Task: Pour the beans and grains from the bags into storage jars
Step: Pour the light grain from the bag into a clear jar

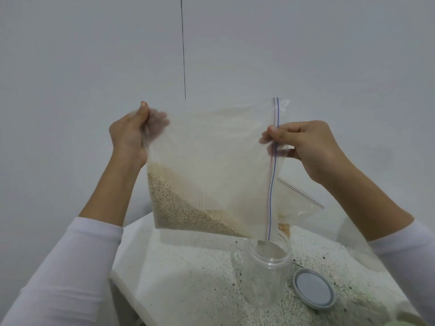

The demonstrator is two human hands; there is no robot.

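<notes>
Left hand: my left hand [128, 135] pinches the closed bottom corner of the zip bag [211, 165], raised high at the left
Right hand: my right hand [303, 147] pinches the zip edge partway down, at the right
Bag: clear, held up between both hands over the speckled counter [200, 278], zip strip running almost vertically down its right side
Grain: pale grain [179, 208] lies banked in the lower left, sloping down to the right toward the mouth
Key relation: the bag's lowest open corner dips into the clear jar [266, 267], standing below and nearer my right hand
Lid: grey lid [314, 289] lies just right of the jar
Hard to tell: a second bag [296, 203] behind is mostly hidden; whether grain is flowing, I cannot tell
</notes>
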